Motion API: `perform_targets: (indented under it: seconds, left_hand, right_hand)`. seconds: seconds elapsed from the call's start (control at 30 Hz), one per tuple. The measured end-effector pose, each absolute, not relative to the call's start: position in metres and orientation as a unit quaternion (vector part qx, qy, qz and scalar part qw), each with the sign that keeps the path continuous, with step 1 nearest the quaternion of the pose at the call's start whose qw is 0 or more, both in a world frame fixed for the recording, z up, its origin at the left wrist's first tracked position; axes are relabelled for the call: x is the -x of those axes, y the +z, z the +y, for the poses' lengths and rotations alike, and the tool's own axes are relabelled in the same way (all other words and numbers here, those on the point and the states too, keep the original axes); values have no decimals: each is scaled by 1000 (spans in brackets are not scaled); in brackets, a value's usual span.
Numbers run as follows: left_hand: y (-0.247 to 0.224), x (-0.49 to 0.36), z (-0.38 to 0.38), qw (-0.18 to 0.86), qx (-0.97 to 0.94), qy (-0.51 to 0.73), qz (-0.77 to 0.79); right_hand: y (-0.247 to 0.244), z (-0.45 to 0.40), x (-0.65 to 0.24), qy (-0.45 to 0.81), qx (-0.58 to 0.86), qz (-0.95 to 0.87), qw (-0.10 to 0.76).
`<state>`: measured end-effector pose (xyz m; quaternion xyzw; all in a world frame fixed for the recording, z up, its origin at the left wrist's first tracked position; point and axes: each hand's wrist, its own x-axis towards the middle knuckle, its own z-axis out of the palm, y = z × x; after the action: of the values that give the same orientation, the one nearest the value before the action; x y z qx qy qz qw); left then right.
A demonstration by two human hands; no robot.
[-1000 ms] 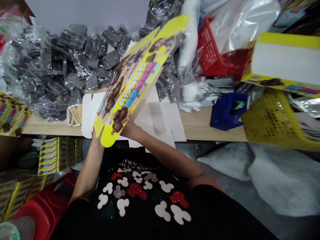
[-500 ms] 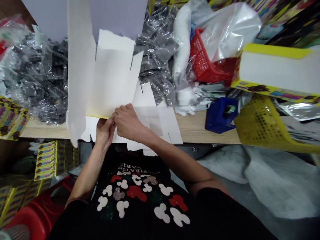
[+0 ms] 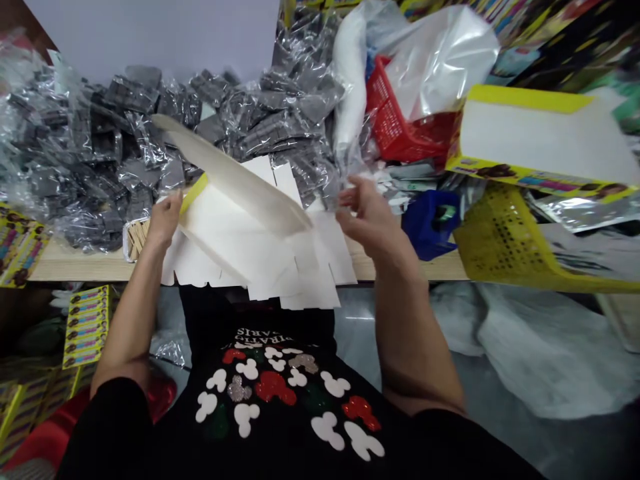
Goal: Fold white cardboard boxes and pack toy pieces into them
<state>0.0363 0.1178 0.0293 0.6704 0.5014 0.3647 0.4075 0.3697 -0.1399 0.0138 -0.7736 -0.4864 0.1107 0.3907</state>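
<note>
Carton (image 3: pixel 233 217) pinched at its yellow edge (image 3: pixel 194 193) by the left hand (image 3: pixel 167 217), extended rightward from it, right hand (image 3: pixel 367 210) loosely spread, carton to its left, not touched.

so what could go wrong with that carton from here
The carton might slip or bend: the left hand holds its edge while the right hand looks clear of it. The white sheets under it overhang the front edge of the table and could get dragged off. The small sticks sit close by the left hand, which might knock them.
</note>
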Motion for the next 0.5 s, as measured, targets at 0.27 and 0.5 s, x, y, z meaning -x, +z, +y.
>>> perform_targets:
  seconds: [0.27, 0.5]
  left_hand:
    - [47, 0, 19, 136, -843, 76, 515]
    - [1, 7, -38, 208, -896, 130, 370]
  right_hand:
    - [-8, -142, -322, 215, 758, -589, 181]
    - [-6, -107, -275, 212, 697, -645, 232]
